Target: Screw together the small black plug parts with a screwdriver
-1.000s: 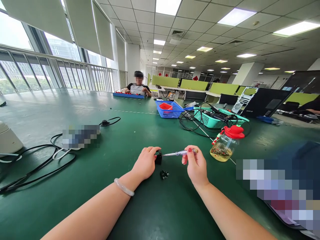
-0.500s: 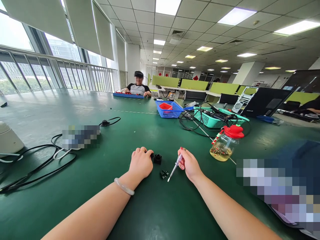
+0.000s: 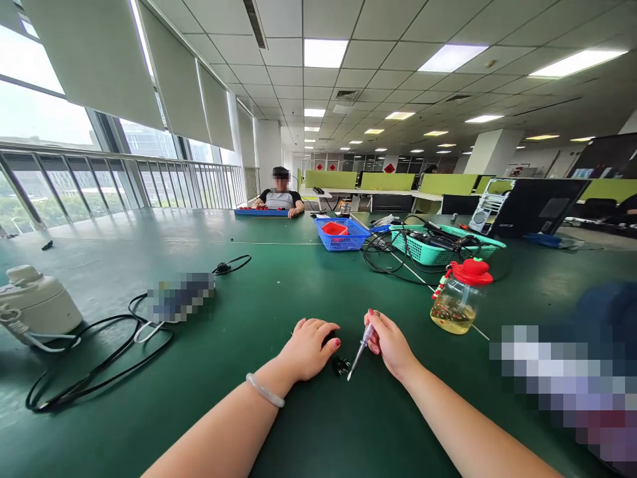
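Observation:
My left hand [image 3: 309, 348], a pale bangle on its wrist, curls over a small black square part [image 3: 329, 336]. Thumb and forefinger lie on either side of that part, and the hand hides most of it. Just in front of the thumb, a small black piece with metal prongs [image 3: 341, 365] rests on the table. A screwdriver [image 3: 360, 352] with a clear purplish handle is gripped in my right hand [image 3: 389, 342]. Its shaft slants down to the left, and the flat tip appears beside the pronged piece.
A jar with a red lid [image 3: 455, 302] stands right of my right hand. Farther back are a blue basket [image 3: 343, 240] and a green basket [image 3: 423, 252] of cables. Cords and a white device [image 3: 40, 305] lie left. Across the table [image 3: 279, 295] sits a person [image 3: 279, 198].
My left hand has shifted right and now covers the black square part, which lay uncovered beside it. The right hand still holds the screwdriver. The view has tilted upward a little.

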Demonstrator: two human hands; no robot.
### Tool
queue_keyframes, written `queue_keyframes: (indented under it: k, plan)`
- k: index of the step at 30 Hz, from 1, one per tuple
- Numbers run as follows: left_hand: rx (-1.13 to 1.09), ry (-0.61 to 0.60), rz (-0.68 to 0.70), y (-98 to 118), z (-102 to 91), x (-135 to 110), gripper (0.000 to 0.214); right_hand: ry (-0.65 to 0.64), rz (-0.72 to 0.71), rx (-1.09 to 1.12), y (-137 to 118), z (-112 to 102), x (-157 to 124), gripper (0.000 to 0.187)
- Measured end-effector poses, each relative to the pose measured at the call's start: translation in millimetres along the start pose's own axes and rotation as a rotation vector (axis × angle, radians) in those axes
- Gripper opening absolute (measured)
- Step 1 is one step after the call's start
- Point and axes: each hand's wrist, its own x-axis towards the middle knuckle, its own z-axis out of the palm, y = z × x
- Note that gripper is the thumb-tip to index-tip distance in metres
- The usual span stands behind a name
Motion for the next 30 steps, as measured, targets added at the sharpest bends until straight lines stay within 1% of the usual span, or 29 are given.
queue_keyframes:
  k: [4, 9, 14, 16, 20, 23, 26, 30]
  plan:
    - [0.034, 0.029, -0.001, 7.0, -2.6, -2.6, 0.034, -0.005, -0.023, -0.007, 3.7, 0.2, 1.3, 0.049]
    - [0.014, 0.005, 0.032, 11.5, -6.0, -7.5, 0.037, 0.087, -0.034, 0.057, 7.0, -3.9, 9.4, 0.048]
    - [0.021, -0.040, 0.111, 17.8, -5.5, -15.5, 0.056, 0.146, 0.020, 0.086, 5.1, -5.5, 19.2, 0.045]
    - [0.052, -0.053, 0.139, 20.8, -4.3, -19.6, 0.060, 0.180, 0.005, 0.100, 4.7, -4.7, 25.0, 0.044]
    - [0.123, -0.063, 0.118, 25.1, -2.6, -25.3, 0.045, 0.269, -0.058, 0.156, 5.2, -4.5, 34.9, 0.045]
    - [0.175, -0.059, 0.067, 25.9, -1.6, -25.9, 0.039, 0.254, -0.070, 0.194, 5.0, -8.1, 34.5, 0.045]
    - [0.215, -0.034, 0.019, 25.1, 0.6, -24.7, 0.039, 0.207, -0.065, 0.222, 4.0, -12.7, 28.9, 0.044]
    - [0.216, 0.027, -0.015, 22.6, 4.7, -23.1, 0.040, 0.171, -0.060, 0.229, 3.9, -14.3, 23.1, 0.046]
